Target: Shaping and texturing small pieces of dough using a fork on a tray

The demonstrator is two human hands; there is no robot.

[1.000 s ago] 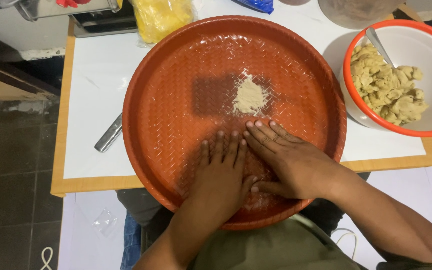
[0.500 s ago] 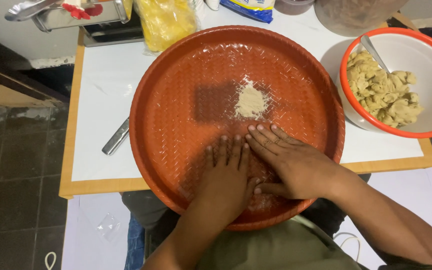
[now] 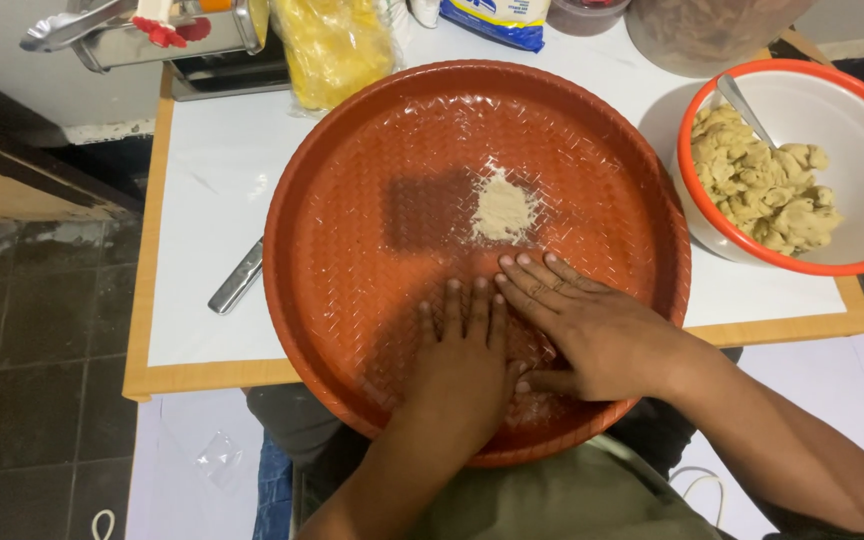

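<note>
We see a white table (image 3: 202, 200) with a wooden edge. On it sits a big round orange tray (image 3: 372, 150) with a bumpy, woven pattern on its floor. It takes up most of the tabletop.

To the right of the tray is a white bowl (image 3: 852, 170) with an orange rim. Lumps of pale dough (image 3: 762, 185) fill its left half, and a spoon (image 3: 747, 105) leans inside it. A yellow bag (image 3: 332, 45) lies just past the far rim of the tray. A metal tool (image 3: 237, 277) lies on the table at the tray's left side.

Our left hand (image 3: 462, 365) lies flat on the near part of the tray, fingers straight and close together. Our right hand (image 3: 592, 325) lies flat just beside it, fingers stretched out. Both palms press down. Neither hand holds anything that we can see. If something is under the palms, it is hidden.

A small heap of flour (image 3: 502, 208) sits in the middle of the tray, just past our right fingertips but not touching them.

We think the step is pressing or rubbing on the tray floor. A next move would need gentle, even pushing with flat palms.

Compared with a moment ago, our hands lie in the same spot. The flour heap looks the same too. Only the view has shifted a little.
</note>
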